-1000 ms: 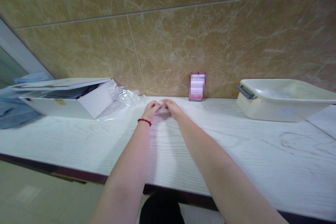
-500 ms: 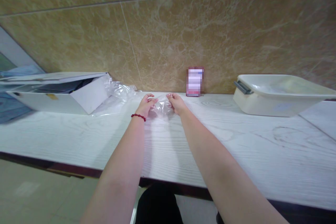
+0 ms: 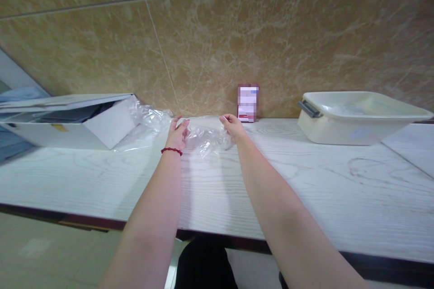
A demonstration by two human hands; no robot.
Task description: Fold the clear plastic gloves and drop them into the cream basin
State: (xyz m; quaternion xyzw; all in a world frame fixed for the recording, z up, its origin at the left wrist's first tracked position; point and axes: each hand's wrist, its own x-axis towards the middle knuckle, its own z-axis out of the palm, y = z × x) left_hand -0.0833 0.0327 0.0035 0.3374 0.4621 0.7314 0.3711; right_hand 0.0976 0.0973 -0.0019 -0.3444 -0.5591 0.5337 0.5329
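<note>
A clear, crinkled plastic bag [image 3: 207, 139] stretches between my two hands over the white wood-grain table. My left hand [image 3: 176, 133], with a dark red beaded bracelet [image 3: 172, 150] at the wrist, grips the bag's left side. At the other side, my right hand [image 3: 233, 127] pinches the bag's upper right edge between thumb and finger. The film is see-through and wrinkled, and nothing shows inside it.
Left stands an open white box [image 3: 68, 133] holding dark flat items, with more clear plastic bags [image 3: 149, 119] beside it. A phone [image 3: 248, 103] leans on the marbled wall [image 3: 203, 45]. A cream plastic bin [image 3: 346, 131] with a grey handle sits at right.
My hands have moved apart, the left one leftward and the right one slightly rightward. The plastic bag between them is spread wider. The whole view has shifted a little.
</note>
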